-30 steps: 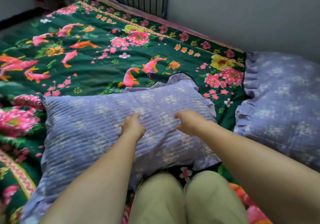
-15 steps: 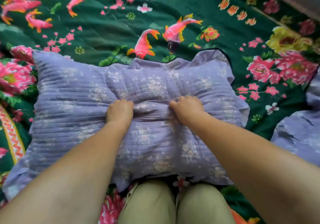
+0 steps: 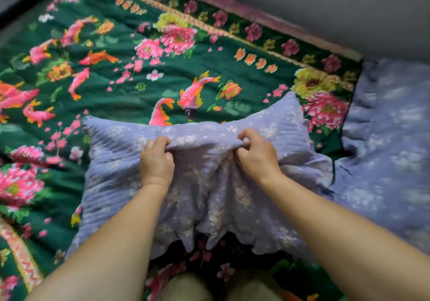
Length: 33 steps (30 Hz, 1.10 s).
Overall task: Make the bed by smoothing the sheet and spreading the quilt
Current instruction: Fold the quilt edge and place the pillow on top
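left hand grips pillow | right hand grips pillow

Quilt: dark green, printed with pink and orange fish, pink and yellow flowers, patterned border; spread flat over the bed out to its far edge, lightly rippled. Pillow: lilac, quilted, frilled; lies on the quilt near the bed's near edge, middle bunched upward.
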Tool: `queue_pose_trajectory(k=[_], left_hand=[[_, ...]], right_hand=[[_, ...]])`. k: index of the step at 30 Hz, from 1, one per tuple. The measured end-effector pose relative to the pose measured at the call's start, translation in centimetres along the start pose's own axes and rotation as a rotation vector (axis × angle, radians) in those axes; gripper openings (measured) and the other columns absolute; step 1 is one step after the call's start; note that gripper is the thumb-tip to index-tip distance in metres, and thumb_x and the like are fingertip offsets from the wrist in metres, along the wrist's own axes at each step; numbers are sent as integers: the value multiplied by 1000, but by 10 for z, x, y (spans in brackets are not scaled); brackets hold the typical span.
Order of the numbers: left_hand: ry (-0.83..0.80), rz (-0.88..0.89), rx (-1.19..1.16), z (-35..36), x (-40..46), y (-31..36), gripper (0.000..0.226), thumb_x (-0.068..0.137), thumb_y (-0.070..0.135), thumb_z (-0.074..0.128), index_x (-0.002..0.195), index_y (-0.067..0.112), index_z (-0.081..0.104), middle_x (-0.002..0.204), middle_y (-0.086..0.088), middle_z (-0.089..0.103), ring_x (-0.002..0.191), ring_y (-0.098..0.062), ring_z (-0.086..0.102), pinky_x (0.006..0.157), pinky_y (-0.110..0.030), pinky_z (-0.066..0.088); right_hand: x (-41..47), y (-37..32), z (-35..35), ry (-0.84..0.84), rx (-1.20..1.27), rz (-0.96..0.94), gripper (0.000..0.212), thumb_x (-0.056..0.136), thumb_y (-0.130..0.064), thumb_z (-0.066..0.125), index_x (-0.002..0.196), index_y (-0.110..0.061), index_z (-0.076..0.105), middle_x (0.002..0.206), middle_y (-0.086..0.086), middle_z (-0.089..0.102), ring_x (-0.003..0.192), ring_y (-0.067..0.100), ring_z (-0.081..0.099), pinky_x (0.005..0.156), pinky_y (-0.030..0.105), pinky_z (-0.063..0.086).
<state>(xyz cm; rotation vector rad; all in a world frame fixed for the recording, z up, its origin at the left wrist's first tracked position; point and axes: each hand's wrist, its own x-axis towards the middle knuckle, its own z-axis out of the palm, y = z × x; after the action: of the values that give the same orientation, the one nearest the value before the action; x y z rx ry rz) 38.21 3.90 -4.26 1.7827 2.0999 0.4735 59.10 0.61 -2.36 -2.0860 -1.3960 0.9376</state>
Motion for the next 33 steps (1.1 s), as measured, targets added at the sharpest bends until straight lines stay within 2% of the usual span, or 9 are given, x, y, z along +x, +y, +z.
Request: queue_pose_trajectory(k=[5, 9, 12, 15, 18, 21, 28, 31, 33], left_hand=[[-189, 200, -73, 4, 17, 65, 47, 65, 11, 36, 97, -5, 65, 99, -30, 59, 98, -43, 56, 85, -49, 45], [-316, 363, -120, 9, 32, 89, 50, 63, 12, 36, 99, -6, 66, 99, -30, 62, 99, -42, 57, 86, -45, 43], [-405, 510, -99, 9, 42, 100, 40, 75, 8, 38, 103, -5, 65, 103, -30, 59, 102, -40, 54, 84, -42, 38], [-470, 605, -62, 10, 42, 104, 29, 81, -9, 50, 106, -5, 63, 106, -30, 58, 106, -40, 52, 84, -41, 36], [-544, 760, -74, 14, 31, 110, 28, 79, -2, 47, 101, -7, 64, 99, -33, 59, 99, -43, 55, 81, -44, 41], [-634, 922, -97, 18, 0, 125, 44, 66, 12, 39, 95, -6, 66, 92, -32, 60, 92, -44, 56, 78, -45, 43], [-817, 1335, -138, 26, -110, 164, 25, 65, 9, 48, 81, -2, 65, 77, -24, 59, 79, -39, 59, 66, -40, 47], [-892, 1495, -150, 31, -167, 177, 22, 64, 5, 51, 80, 0, 65, 77, -22, 59, 78, -38, 60, 61, -38, 48], [-918, 1628, -149, 32, -207, 183, 19, 61, 3, 53, 76, 2, 64, 73, -19, 59, 72, -37, 60, 55, -35, 48]], right_hand=[[-17, 2, -69, 128, -65, 100, 22, 82, -11, 57, 102, -19, 60, 102, 4, 67, 97, 29, 60, 73, 33, 40], [-35, 0, -92, 239, -189, 192, 22, 84, -14, 55, 105, -19, 58, 105, 5, 66, 101, 30, 58, 70, 32, 34], [-54, -9, -92, 334, -269, 269, 31, 85, -13, 52, 115, -18, 56, 115, 9, 63, 108, 31, 56, 79, 33, 38], [-78, -12, -79, 411, -262, 347, 34, 85, -15, 52, 118, -22, 59, 118, 11, 62, 110, 31, 56, 87, 35, 43], [-109, -6, -64, 504, -209, 462, 33, 85, -15, 52, 116, -24, 61, 117, 10, 61, 109, 31, 56, 86, 36, 45], [-155, 3, -56, 605, -142, 634, 31, 86, -12, 51, 114, -21, 62, 115, 9, 60, 107, 32, 55, 84, 36, 45], [-285, 22, -37, 811, -41, 998, 33, 85, -6, 56, 114, -18, 65, 119, 6, 62, 111, 28, 57, 87, 30, 40], [-341, 25, -25, 924, 5, 1093, 29, 84, -4, 57, 111, -10, 67, 113, 13, 64, 106, 31, 59, 83, 27, 35], [-379, 28, -13, 978, -22, 1118, 28, 81, -9, 54, 106, -5, 68, 106, 18, 66, 101, 35, 61, 81, 32, 37]])
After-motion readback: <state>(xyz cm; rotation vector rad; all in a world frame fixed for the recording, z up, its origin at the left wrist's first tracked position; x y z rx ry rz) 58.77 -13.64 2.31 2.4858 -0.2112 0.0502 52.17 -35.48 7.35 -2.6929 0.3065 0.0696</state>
